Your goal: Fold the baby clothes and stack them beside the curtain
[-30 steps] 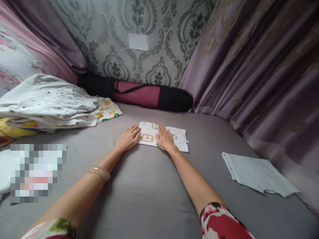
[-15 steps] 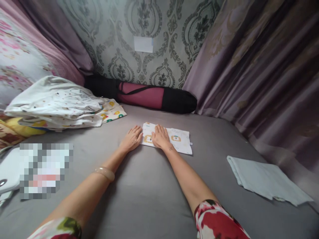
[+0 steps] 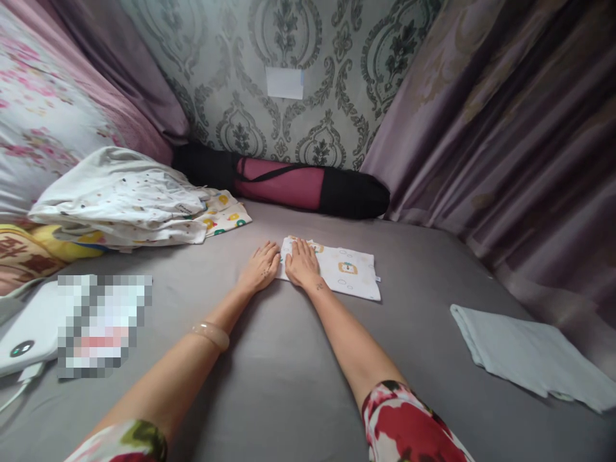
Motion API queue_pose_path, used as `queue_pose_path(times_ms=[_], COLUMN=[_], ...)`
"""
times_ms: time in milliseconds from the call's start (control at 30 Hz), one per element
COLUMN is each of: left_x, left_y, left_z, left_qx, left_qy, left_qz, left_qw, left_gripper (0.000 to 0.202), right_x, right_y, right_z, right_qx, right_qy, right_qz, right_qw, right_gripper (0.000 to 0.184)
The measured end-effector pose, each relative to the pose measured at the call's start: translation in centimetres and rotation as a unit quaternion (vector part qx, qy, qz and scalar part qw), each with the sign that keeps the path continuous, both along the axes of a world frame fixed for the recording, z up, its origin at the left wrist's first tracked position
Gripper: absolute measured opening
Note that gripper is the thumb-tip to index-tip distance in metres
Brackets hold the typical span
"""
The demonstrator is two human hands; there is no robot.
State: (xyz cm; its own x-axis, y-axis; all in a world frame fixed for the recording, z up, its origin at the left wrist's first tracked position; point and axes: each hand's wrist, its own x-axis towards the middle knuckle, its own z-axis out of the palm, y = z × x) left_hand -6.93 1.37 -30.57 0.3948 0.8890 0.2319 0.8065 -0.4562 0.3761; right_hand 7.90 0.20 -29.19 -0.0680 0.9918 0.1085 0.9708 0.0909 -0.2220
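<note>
Far left, a pillow with pink flowers, and lower down a white power bank with a white cord. Just beside, a flat thing too blurry to name. Farther back, a heap of spotted white cloth. Next, the left arm, stretched out long, slanting up to the right, with a pale bangle partway along. At the end, the left hand, flat on the gray sheet, palm down, fingers straight, pointing away and a bit right, just at the left edge of the folded lion cloth. Then the right hand, flat on top of the left part of the lion cloth, palm down, fingers straight and pointing away. Both hands laid flat, very near each other. The lion cloth, in the middle of the sheet, with the right end out past the right hand. Right arm stretched out too, slanting up to the left, out of a red flowered sleeve. Far right, a folded pale blue cloth near a purple curtain.
</note>
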Motion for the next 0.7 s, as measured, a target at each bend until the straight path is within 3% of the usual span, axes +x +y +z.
queue_pose_path(times_ms=[267,500,600,700], left_x=[-0.3,-0.5,-0.5,-0.6], left_y=[0.9,1.3,1.1,1.3], left_z=[-0.9,-1.1,-0.9,-0.4], left_qx=[0.016,0.013,0.004,-0.031], left_qy=[-0.055,-0.053,-0.032,-0.013], left_qz=[0.012,0.021,0.009,0.029], left_qw=[0.998,0.998,0.999,0.999], left_gripper=[0.058,0.057,0.058,0.059], right_x=[-2.1,-3.2,-2.7,0.2], right_y=[0.5,0.3,0.6,1.1], right_z=[0.7,0.1,0.4,1.5], right_qx=[-0.007,-0.023,-0.036,-0.039], right_qy=[0.003,0.014,0.054,0.109], right_qz=[0.029,0.038,0.053,0.059], right_qw=[1.000,0.999,0.996,0.992], right_gripper=[0.058,0.057,0.057,0.057])
